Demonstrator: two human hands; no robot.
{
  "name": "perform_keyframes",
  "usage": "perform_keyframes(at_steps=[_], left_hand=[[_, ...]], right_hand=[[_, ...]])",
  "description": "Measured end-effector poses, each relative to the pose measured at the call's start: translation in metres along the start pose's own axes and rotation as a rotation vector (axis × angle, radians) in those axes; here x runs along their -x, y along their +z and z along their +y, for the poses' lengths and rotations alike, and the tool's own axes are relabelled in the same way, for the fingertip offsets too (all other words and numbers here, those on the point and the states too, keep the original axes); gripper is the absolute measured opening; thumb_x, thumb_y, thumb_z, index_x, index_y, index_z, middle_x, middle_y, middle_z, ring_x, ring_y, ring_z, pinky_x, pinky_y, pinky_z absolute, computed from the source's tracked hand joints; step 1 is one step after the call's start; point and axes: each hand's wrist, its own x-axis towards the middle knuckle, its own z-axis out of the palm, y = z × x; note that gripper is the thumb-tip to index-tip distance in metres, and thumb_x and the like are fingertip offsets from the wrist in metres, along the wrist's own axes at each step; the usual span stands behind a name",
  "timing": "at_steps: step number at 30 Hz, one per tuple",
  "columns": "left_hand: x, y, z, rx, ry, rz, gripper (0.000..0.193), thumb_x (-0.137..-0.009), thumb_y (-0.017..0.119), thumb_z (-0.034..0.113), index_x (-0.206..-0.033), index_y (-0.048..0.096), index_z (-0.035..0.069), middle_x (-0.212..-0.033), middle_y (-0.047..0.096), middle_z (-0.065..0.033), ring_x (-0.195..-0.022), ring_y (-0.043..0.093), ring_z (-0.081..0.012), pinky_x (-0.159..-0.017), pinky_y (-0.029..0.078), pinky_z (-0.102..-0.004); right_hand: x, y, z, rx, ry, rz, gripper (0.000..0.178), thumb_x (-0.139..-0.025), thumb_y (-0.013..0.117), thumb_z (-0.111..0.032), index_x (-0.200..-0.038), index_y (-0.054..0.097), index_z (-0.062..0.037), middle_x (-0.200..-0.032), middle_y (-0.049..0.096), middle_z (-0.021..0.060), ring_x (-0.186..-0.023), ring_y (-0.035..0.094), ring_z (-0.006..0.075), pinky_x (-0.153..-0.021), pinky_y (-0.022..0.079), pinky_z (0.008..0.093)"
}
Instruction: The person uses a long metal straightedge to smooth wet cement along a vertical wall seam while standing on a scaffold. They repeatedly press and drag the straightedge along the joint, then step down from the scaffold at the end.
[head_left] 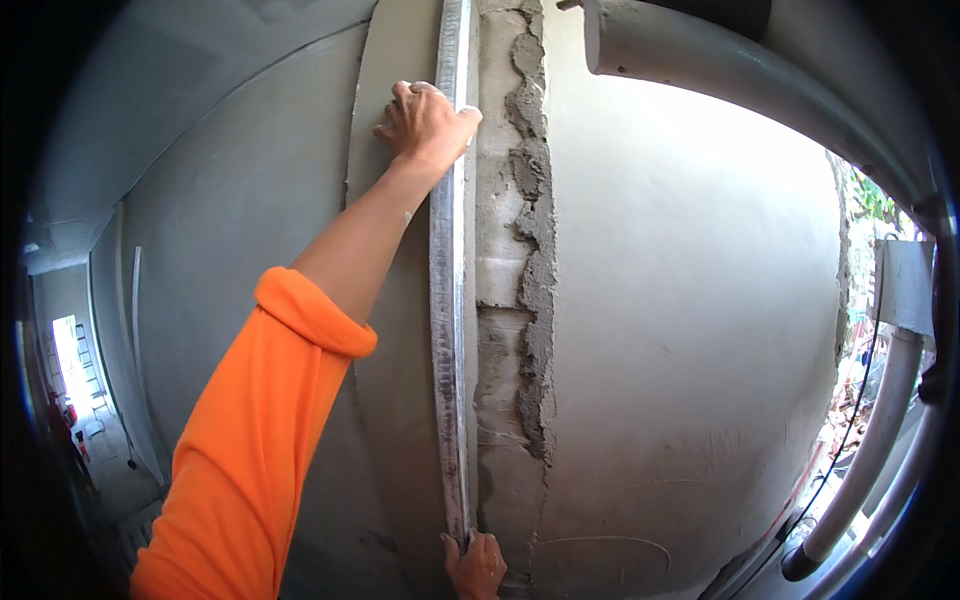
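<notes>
A long metal straightedge (447,330) stands upright against the grey wall, its face smeared with cement. High on it, my left hand (425,118) grips across the bar, thumb at its right edge and fingers bent on its left side. My right hand (476,568) closes round the lower part, just inside the bottom of the view. Right beside the bar runs a vertical strip of rough, unfinished wall (500,270), edged by a ragged ridge of mortar (537,250). Smooth plaster (690,300) covers the wall farther right.
A thick pipe (740,80) crosses the upper right. More pipes (870,450) and a dark cable (850,420) run down the right side, by an opening with greenery. Another plastered wall (240,220) extends left toward a bright doorway (75,365).
</notes>
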Motion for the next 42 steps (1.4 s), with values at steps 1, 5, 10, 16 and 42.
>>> perform_keyframes(at_steps=[1,5,10,16,42], left_hand=[[0.0,0.0,0.0,0.002,0.0,0.006,0.058,-0.081,0.07,0.036,-0.123,0.067,-0.004,-0.149,0.043,-0.0201,-0.143,0.042,-0.0419,-0.12,0.028,-0.0706],[-0.001,0.0,0.002,-0.012,-0.01,0.033,0.051,-0.081,0.07,0.037,-0.114,0.072,-0.001,-0.148,0.045,-0.0199,-0.141,0.044,-0.0429,-0.121,0.027,-0.0699],[0.0,0.002,0.0,-0.052,-0.006,0.077,0.058,-0.082,0.07,0.04,-0.123,0.069,0.0,-0.15,0.047,-0.0197,-0.141,0.045,-0.0427,-0.12,0.027,-0.0687],[-0.003,0.004,-0.006,-0.158,0.12,0.153,0.082,-0.083,0.07,0.045,-0.146,0.051,-0.002,-0.152,0.045,-0.0248,-0.143,0.045,-0.0453,-0.12,0.024,-0.0709],[0.503,-0.038,-0.233,0.13,0.342,-0.371,0.087,-0.093,0.072,0.061,-0.159,0.042,0.014,-0.168,0.021,-0.0281,-0.156,0.022,-0.0495,-0.124,0.015,-0.0676]], right_hand=[[-0.001,-0.001,0.0,-0.006,-0.003,0.006,0.045,-0.086,0.083,-0.044,-0.101,0.069,-0.0039,-0.086,0.065,0.0132,-0.077,0.069,0.0329,-0.063,0.056,0.0437],[-0.002,-0.003,-0.001,-0.043,-0.01,0.017,0.042,-0.086,0.083,-0.042,-0.099,0.068,-0.0048,-0.084,0.062,0.012,-0.075,0.067,0.0321,-0.062,0.055,0.0434],[-0.001,-0.002,0.0,-0.015,-0.024,0.003,0.039,-0.086,0.083,-0.039,-0.099,0.068,-0.0047,-0.084,0.061,0.0118,-0.074,0.066,0.0317,-0.062,0.054,0.0427],[-0.002,-0.003,0.001,-0.029,-0.029,-0.011,0.04,-0.087,0.082,-0.038,-0.103,0.068,-0.0031,-0.084,0.06,0.0121,-0.075,0.066,0.0309,-0.063,0.054,0.0417],[-0.007,-0.002,-0.001,-0.06,0.016,-0.052,0.038,-0.088,0.081,-0.029,-0.109,0.067,0.0003,-0.092,0.062,0.0155,-0.081,0.067,0.0352,-0.068,0.056,0.0431]])
